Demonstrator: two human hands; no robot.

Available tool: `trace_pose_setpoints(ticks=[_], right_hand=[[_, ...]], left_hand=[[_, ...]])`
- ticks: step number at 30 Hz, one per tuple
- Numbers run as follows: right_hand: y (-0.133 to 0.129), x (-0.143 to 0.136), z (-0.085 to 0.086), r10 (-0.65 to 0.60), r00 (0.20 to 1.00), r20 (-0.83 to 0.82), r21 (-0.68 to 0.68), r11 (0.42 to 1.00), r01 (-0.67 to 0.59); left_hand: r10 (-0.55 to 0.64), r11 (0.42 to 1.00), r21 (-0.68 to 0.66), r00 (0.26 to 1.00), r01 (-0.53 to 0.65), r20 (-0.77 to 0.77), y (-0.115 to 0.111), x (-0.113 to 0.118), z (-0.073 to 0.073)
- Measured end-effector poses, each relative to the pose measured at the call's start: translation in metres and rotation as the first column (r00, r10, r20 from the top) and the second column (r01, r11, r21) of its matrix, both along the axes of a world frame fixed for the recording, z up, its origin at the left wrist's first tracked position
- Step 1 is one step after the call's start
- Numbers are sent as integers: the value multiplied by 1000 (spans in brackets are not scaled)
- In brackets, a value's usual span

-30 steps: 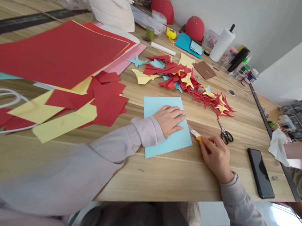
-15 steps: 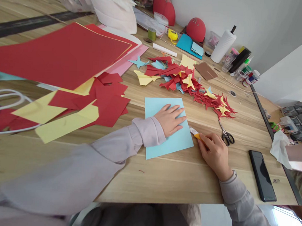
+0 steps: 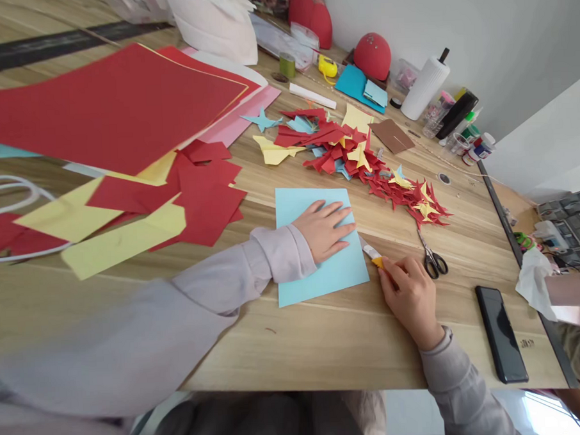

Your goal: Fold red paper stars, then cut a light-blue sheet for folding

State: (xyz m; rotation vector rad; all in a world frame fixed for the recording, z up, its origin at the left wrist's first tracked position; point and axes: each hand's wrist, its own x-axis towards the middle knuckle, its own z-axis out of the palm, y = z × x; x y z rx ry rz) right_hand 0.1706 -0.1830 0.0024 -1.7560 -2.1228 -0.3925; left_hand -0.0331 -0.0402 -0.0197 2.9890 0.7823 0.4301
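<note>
A light blue sheet of paper [image 3: 289, 208] lies flat on the wooden table [image 3: 258, 360]. My left hand [image 3: 324, 231] rests on it with fingers spread, pressing its upper right part. Just right of the sheet, my right hand [image 3: 411, 295] is closed around a yellow and white cutter [image 3: 373, 255], whose tip is at the sheet's right edge. Black-handled scissors [image 3: 434, 262] lie beyond my right hand. Folded red, yellow and blue paper pieces [image 3: 334, 138] are heaped behind the sheet.
At the left are large red sheets [image 3: 122, 109], cut red and yellow pieces [image 3: 127, 234] and a white cable [image 3: 29, 184]. A phone [image 3: 501, 333] lies at the right. Bottles [image 3: 426, 86] stand by the wall. Another person's arm [image 3: 572, 290] shows at the right edge.
The whole view has shifted slightly. Both hands keep nearly the same place, the left on the blue sheet and the right around the cutter.
</note>
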Motion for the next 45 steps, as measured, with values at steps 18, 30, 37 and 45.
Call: trace_pose_setpoints(ticks=[18,30,37,45], right_hand=[[9,-3,-3,6,1000,-14,19,1000,-6],[11,-6,-2,-24,1000,3,23,999,24],[10,-5,-3,-30,1000,-6,25,999,30],[9,-7,-3,-17,1000,-7,31,999,17]], left_hand=[[34,998,41,997,-37,63,4,2,0],[39,998,44,998,-41,42,4,3,-3],[46,998,35,997,-49,65,5,4,-4],[21,999,32,997,-23,79,8,5,-8]])
